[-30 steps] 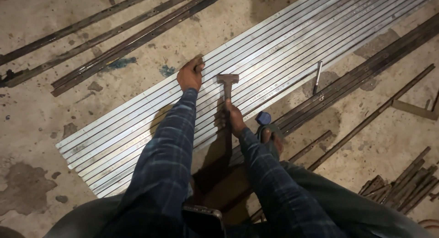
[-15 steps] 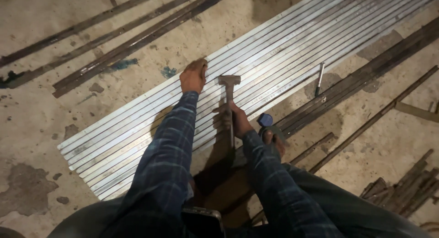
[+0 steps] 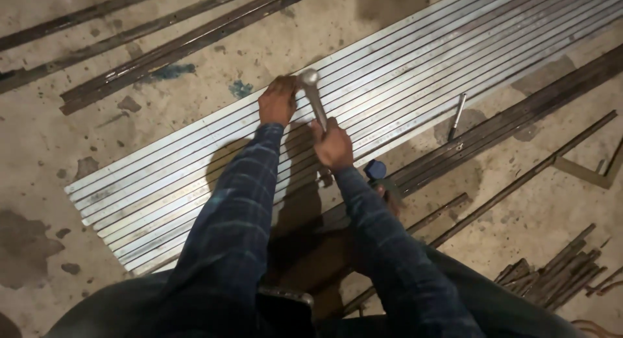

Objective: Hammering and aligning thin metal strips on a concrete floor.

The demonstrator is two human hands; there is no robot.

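You're in a metal workshop: a stained concrete floor (image 3: 78, 143) carries pale metal bars (image 3: 415, 65), rusty steel strips (image 3: 182, 46) and offcuts (image 3: 558, 273).

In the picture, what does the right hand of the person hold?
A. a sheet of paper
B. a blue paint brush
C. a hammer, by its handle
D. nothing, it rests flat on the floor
C: the right hand grips the handle of a hammer, whose metal head is beside the left hand resting on the pale metal strips.
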